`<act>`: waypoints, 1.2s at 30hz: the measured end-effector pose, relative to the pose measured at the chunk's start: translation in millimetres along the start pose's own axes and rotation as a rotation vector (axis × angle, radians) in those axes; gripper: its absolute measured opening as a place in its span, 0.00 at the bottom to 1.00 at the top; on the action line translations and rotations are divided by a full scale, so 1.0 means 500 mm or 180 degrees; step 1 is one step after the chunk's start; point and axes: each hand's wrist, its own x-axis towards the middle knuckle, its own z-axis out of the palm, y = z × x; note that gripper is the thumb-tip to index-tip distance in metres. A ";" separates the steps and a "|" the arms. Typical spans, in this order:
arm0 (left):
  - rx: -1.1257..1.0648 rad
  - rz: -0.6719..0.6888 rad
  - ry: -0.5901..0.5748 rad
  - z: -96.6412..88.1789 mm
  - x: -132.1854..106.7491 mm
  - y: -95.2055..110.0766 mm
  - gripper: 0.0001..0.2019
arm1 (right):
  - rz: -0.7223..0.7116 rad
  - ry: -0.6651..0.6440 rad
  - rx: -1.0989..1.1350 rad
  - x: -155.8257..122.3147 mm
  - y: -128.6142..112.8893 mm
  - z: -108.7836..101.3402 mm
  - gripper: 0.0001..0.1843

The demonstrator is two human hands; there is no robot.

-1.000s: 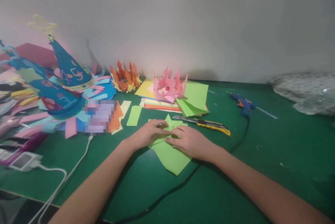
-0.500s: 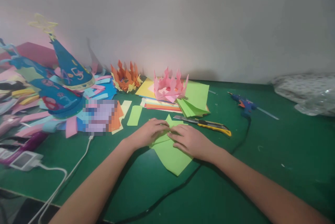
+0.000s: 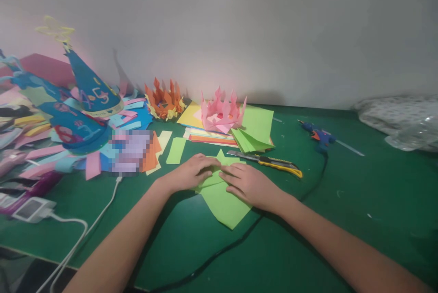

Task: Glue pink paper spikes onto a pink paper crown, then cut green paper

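A folded sheet of light green paper (image 3: pixel 227 208) lies on the table between my hands, with a pointed tip at its far end. My left hand (image 3: pixel 191 172) is on its left side, the fingers bent and the thumb drawn in against the paper. Across the right part of the paper my right hand (image 3: pixel 251 183) rests with its fingers stretched out and slightly apart. The fingertips of both hands nearly meet at the fold and cover part of it. Just beyond my right hand lies a yellow utility knife (image 3: pixel 280 165) with its blade out.
An orange paper crown (image 3: pixel 166 103) and a pink paper crown (image 3: pixel 222 117) stand at the back. Blue cone hats (image 3: pixel 91 85) and paper strips crowd the left. A blue glue gun (image 3: pixel 318 135) lies at right, its black cord (image 3: pixel 236 247) crossing the green table (image 3: pixel 342 224).
My left thumb and fingers have shifted slightly on the paper, and the fold by the left hand shows more. My right hand stays where it was.
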 end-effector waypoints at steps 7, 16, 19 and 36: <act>-0.0066 -0.0066 0.0033 0.000 -0.002 0.000 0.16 | 0.0011 0.0112 -0.0097 -0.001 -0.005 0.008 0.18; -0.0117 -0.0027 0.0056 0.000 -0.001 -0.001 0.16 | 0.0017 0.0132 -0.0243 -0.001 -0.007 0.011 0.18; -0.0093 0.0099 0.0038 0.001 0.000 -0.004 0.12 | -0.0014 0.0125 -0.0264 0.000 -0.006 0.009 0.18; -0.0077 0.0131 0.0075 0.009 0.000 -0.018 0.09 | -0.0231 -0.0294 -0.0026 0.007 -0.012 -0.004 0.19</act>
